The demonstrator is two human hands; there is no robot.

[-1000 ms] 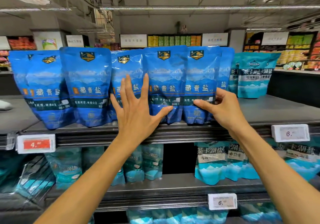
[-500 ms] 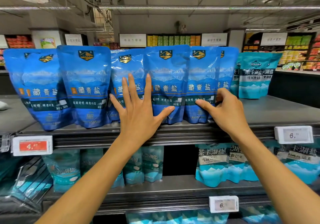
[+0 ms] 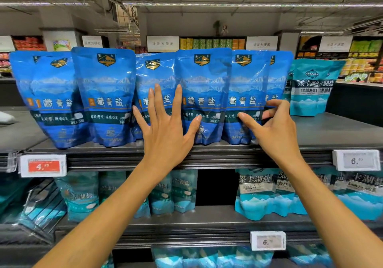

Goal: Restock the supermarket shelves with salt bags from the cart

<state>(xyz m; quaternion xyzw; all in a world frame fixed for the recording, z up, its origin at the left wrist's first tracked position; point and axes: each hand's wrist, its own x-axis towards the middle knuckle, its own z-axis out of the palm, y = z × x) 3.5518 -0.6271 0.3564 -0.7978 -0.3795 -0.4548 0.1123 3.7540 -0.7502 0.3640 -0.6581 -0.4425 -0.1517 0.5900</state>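
Both arms outstretched; left hand (image 3: 165, 130) splayed flat, right hand (image 3: 271, 130) loosely curled.

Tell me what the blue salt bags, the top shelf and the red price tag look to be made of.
Blue salt bags: glossy plastic film, likely; bright glare streaks and fine wrinkles run across the fronts.
Top shelf: probably painted metal, matte dark grey; flat and thin, with a ribbed front rail.
Red price tag: apparently a hard white plastic frame round a red and white display; whether it is electronic or printed cannot be told.
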